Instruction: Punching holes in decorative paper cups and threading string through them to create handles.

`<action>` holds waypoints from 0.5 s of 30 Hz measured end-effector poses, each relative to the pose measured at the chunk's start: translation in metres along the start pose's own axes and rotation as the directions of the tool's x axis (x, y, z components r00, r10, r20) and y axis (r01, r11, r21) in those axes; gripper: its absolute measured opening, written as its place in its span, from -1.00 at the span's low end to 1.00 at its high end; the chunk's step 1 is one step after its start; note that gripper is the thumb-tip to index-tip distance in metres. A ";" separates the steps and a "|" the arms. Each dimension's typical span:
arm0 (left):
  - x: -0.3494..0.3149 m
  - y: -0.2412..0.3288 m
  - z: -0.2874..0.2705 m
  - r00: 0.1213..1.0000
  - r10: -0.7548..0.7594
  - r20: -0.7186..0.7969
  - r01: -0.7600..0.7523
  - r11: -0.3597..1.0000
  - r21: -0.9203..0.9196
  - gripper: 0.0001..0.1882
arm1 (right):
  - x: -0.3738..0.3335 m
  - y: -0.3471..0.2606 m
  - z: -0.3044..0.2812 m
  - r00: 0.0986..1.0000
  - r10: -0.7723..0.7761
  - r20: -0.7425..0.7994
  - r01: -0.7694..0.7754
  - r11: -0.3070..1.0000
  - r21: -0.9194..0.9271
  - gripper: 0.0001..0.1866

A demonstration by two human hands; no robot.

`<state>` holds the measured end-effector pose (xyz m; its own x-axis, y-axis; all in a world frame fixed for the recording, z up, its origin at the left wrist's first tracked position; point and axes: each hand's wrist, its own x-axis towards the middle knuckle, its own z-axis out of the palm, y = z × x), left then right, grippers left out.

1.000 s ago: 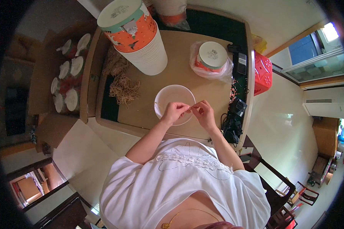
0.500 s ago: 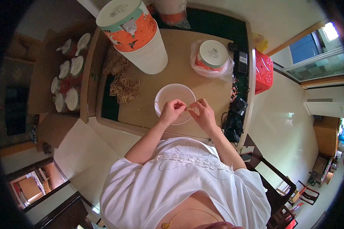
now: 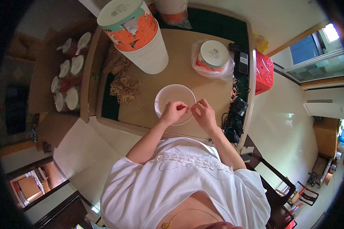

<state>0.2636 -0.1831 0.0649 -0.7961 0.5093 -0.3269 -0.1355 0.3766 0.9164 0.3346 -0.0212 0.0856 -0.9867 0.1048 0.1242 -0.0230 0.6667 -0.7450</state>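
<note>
A white paper bucket (image 3: 168, 94) stands with its mouth up at the table's near side, a short bit of tan twine (image 3: 158, 102) showing at its left rim. Over the bucket's near right side, my left hand (image 3: 174, 112) pinches with thumb and forefinger. Close against it, my right hand (image 3: 203, 114) pinches in the same way, at the right rim. Between the fingertips a thin piece of tan twine is partly visible; most of it is hidden by the fingers. Left of the bucket lies a tangled heap of tan twine (image 3: 125, 88).
A tall stack of paper buckets (image 3: 143, 51) leans at the back left. Bagged buckets (image 3: 214, 55) sit back right. Black devices and cables (image 3: 233, 122) line the right edge, by small scattered beads (image 3: 234, 91). Left of the table, a cardboard box (image 3: 90, 76) holds several buckets.
My fingertips have drawn closer together and shifted slightly, covering more of the tan piece between them. The bucket and the other things stay where they were.
</note>
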 end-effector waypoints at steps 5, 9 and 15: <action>-0.001 -0.014 -0.006 0.999 0.048 -0.010 -0.048 0.999 -0.015 -0.88 | 0.004 -0.012 0.002 0.999 -0.023 -0.044 0.023 1.000 -0.016 -0.91; -0.005 0.019 -0.011 0.995 -0.102 0.014 0.103 0.987 -0.122 -0.81 | 0.006 -0.008 0.004 0.999 -0.036 -0.002 0.036 0.994 0.098 -0.91; -0.004 0.011 -0.012 0.997 -0.078 -0.021 0.073 0.979 -0.191 -0.81 | 0.006 -0.007 0.006 1.000 0.002 -0.021 0.001 0.988 0.152 -0.91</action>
<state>0.2584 -0.1907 0.0791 -0.7951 0.4622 -0.3928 -0.3035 0.2576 0.9174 0.3283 -0.0296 0.0877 -0.9832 0.1212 0.1365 -0.0487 0.5466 -0.8360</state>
